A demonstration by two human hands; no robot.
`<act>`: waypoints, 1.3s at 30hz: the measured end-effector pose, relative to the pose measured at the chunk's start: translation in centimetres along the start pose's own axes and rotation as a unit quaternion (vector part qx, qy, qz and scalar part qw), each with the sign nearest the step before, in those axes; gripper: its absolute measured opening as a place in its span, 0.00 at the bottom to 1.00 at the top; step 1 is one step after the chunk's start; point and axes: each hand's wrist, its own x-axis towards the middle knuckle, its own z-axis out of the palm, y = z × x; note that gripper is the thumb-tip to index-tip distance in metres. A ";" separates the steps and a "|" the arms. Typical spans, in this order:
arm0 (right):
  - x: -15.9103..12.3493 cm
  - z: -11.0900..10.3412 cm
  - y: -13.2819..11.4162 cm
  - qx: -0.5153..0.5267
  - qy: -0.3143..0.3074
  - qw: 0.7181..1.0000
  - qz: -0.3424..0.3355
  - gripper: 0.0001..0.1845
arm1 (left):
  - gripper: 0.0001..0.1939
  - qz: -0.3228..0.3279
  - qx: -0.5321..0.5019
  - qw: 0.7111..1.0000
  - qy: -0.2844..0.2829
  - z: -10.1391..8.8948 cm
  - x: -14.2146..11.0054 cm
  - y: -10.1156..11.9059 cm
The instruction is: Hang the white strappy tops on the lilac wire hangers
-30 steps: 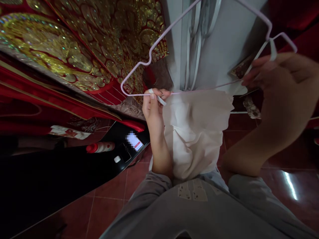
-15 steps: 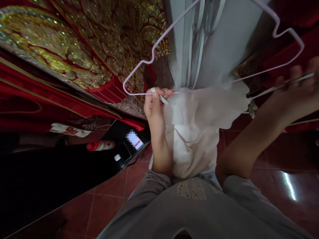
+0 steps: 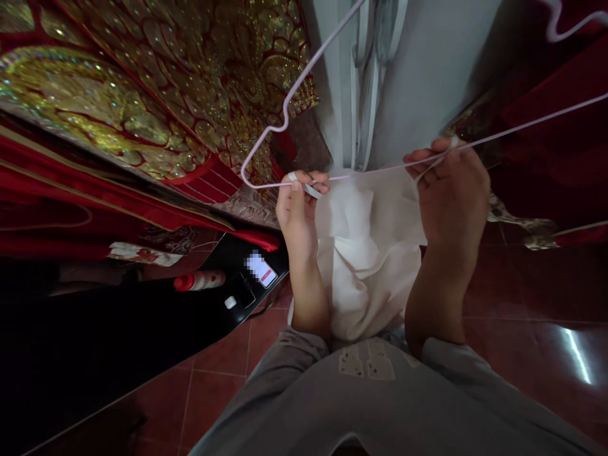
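Observation:
A pale pink clothes hanger [image 3: 536,121] spans the view at a slant, its lower bar running through both hands. My left hand [image 3: 298,209] is closed on that bar near its left corner, with a white strap [image 3: 311,190] pinched along with it. From the bar hangs a cream cloth garment [image 3: 365,253], softly creased, reaching down toward my lap. My right hand [image 3: 453,190] is closed at the bar's middle on the garment's other white strap [image 3: 430,168], which crosses the bar there. The hanger's hook lies out of view.
Red and gold sequined garments [image 3: 156,114] crowd the left. A black table [image 3: 118,342] bears a lit phone [image 3: 266,277], a dark phone [image 3: 246,292], a red-capped bottle [image 3: 202,280] and a small white case [image 3: 230,303]. Ahead stands a grey-white panel [image 3: 437,63]; red cloth [image 3: 546,164] hangs right.
My right hand pulled its strap out past the hanger's right end, then came back left to the bar's middle. The hanger's right side has shifted rightward. My left hand keeps its grip.

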 end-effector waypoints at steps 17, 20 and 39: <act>0.4 -0.3 0.7 0.001 0.022 1.000 -0.004 0.11 | 0.21 0.156 0.155 0.969 0.112 -8.8 2.8 -1.4; 0.4 -0.3 0.7 0.010 0.021 1.000 -0.009 0.12 | 0.27 0.170 0.178 0.966 0.073 -8.3 3.5 -0.6; -0.2 0.3 1.2 -0.025 0.017 1.000 -0.003 0.13 | 0.10 0.041 0.237 0.970 -0.032 -3.1 6.3 7.7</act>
